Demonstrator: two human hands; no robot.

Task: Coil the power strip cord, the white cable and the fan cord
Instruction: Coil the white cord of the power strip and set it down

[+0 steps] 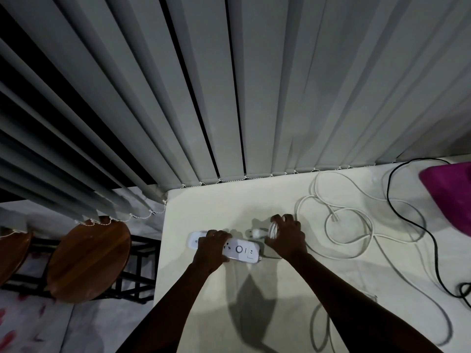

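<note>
From the head cam: left hand [212, 244] is clamped over the white power strip [235, 249] near the desk's [204, 205] left edge. Right hand [286, 239] just beside it grips the coiled power strip cord [273, 229], plug [254, 233] poking out. The white cable [356, 225] sprawls loose toward the desk's back edge, and a black fan cord [407, 217] snakes along the right side by something magenta [451, 194].

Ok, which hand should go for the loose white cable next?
Probably the right hand: the white cable lies loose just beyond it, though it first has to set down the coiled cord. The left hand is across on the strip.
</note>
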